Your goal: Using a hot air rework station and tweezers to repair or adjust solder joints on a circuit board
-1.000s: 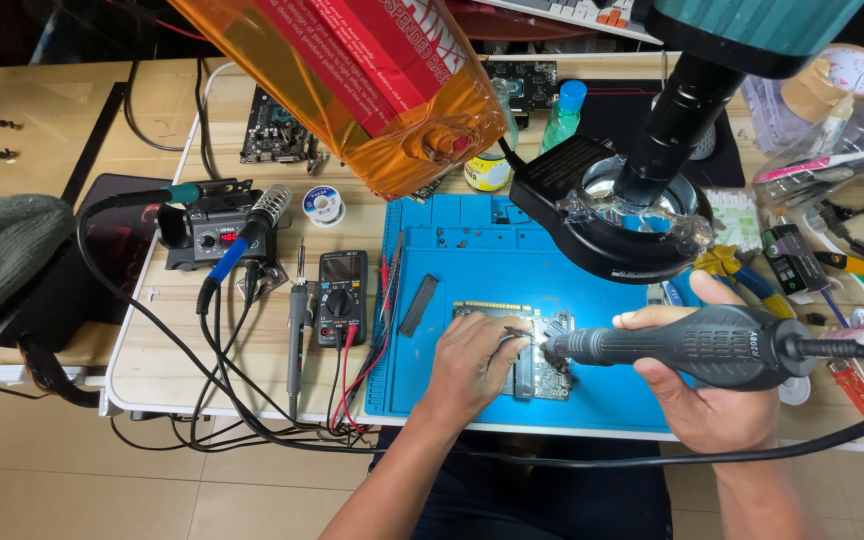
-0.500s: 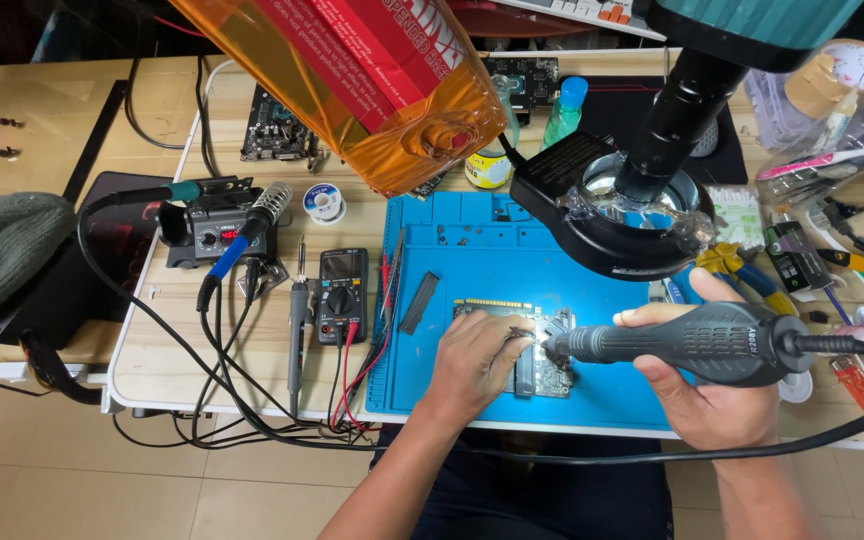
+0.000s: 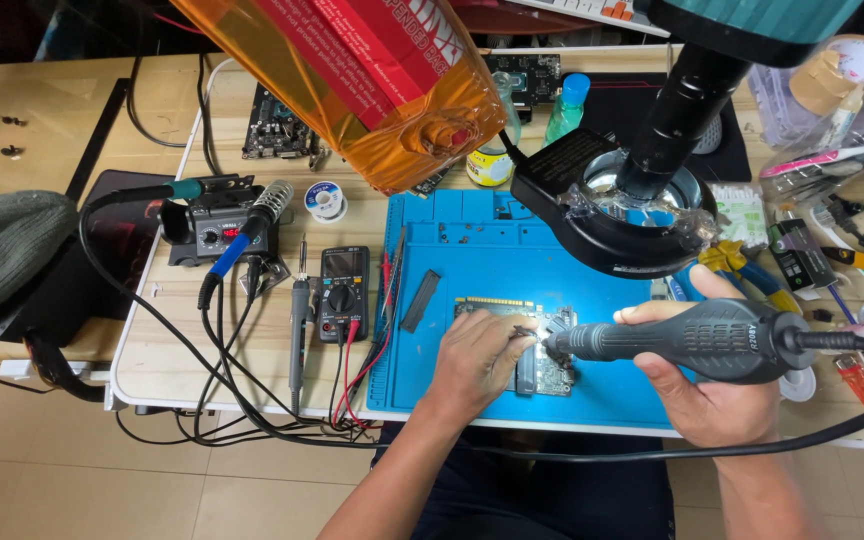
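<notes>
A green circuit board [image 3: 552, 375] lies on the blue work mat [image 3: 472, 250] near the table's front edge. My left hand [image 3: 475, 357] rests on the board's left part, fingers curled, pinching a small dark tool or part at its fingertips; what it is I cannot make out. My right hand [image 3: 707, 395] grips a dark grey hot-air handle [image 3: 697, 340] held level, its nozzle pointing left at the board just right of my left fingertips. A black cable runs from the handle off to the right.
A microscope with a black ring light [image 3: 612, 215] hangs over the mat's back right. A soldering station [image 3: 214, 228], solder reel [image 3: 327, 200], multimeter [image 3: 344, 290] and several leads lie left of the mat. Pliers [image 3: 727, 258], tape and small tools crowd the right side. An orange-wrapped box [image 3: 372, 90] hangs above.
My left hand has shifted slightly right on the board, toward the nozzle. The hot-air handle has stayed nearly in place.
</notes>
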